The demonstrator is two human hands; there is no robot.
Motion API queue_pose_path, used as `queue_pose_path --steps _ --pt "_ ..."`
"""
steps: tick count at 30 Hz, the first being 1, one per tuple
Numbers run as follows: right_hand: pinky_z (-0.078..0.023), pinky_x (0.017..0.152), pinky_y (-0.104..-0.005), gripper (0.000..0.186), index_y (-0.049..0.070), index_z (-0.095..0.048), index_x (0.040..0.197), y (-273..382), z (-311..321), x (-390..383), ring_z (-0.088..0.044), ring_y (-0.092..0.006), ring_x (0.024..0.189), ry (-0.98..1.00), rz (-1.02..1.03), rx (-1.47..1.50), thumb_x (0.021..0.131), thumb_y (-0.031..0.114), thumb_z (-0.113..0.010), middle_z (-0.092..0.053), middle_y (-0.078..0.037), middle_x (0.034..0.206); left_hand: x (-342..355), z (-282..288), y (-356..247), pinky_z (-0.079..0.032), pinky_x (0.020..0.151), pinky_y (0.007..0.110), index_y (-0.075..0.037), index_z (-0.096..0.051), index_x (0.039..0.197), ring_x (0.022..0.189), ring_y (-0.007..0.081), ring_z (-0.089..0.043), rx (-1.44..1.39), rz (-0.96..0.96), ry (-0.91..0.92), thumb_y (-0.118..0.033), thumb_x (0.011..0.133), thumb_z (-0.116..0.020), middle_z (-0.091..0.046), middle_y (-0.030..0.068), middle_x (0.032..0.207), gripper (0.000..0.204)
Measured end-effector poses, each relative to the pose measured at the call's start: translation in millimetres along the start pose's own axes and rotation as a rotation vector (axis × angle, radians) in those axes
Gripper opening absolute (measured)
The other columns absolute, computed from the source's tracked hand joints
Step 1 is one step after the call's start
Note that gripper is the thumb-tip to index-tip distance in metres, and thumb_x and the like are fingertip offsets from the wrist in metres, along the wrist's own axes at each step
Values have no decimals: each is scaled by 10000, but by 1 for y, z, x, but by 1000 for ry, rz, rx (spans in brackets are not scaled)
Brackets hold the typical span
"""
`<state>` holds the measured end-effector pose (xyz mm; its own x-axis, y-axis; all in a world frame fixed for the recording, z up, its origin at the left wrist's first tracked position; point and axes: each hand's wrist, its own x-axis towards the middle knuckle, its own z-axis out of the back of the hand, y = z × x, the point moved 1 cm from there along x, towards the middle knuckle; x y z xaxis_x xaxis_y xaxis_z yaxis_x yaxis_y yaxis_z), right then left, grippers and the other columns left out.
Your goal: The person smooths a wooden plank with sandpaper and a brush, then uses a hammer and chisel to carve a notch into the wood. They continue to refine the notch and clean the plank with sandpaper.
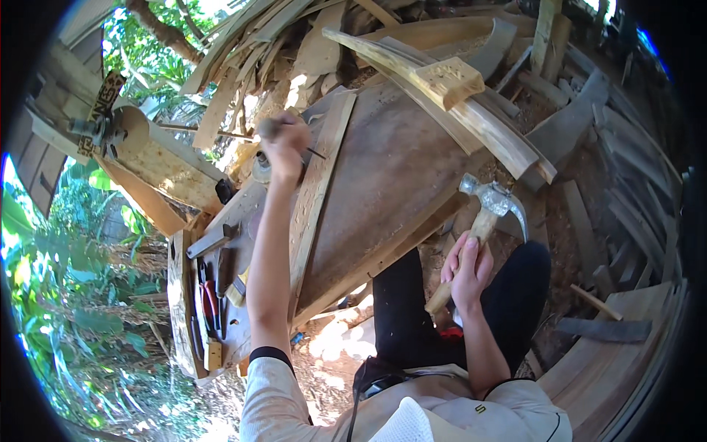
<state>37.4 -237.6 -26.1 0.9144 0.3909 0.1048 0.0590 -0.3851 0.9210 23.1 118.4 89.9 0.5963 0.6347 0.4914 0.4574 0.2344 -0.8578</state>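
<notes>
My right hand point(469, 272) is closed round the wooden handle of a claw hammer point(492, 200). Its metal head points up, to the right of the workbench point(383, 169) and above my knees. Stretched out over the far left part of the bench, my left hand point(286, 146) is closed in a fist. A thin dark rod point(317, 153) sticks out of it to the right, beside a roundish brown end point(269, 130); its exact kind is hidden by my fingers. Beneath the fist lies a long narrow plank point(322, 195) along the bench's left side.
At the bench's left end a slotted rack holds red-handled pliers point(210, 300), a brush point(237, 289) and other tools. A round disc point(131, 132) on a spindle stands beyond. Rough timbers point(471, 125) lie across the far end; scrap boards point(618, 324) are stacked at right.
</notes>
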Motion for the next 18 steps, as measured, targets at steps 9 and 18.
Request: queue_pose_path --steps 9,18 --pt "-351 380 -225 319 37 -509 985 10 11 3 -403 -54 442 19 -34 72 1085 328 -426 -430 14 622 -7 -4 -84 -218 446 293 -89 -421 750 434 97 -240 -209 -34 286 -102 879 -508 -315 -26 495 157" --pt "-353 383 -219 312 27 -513 993 19 14 2 -406 -46 446 49 -12 51 1086 312 -425 -440 12 628 -87 -63 -93 -333 408 290 -95 -503 600 446 111 -472 461 -466 513 -88 797 -793 -539 19 548 351"
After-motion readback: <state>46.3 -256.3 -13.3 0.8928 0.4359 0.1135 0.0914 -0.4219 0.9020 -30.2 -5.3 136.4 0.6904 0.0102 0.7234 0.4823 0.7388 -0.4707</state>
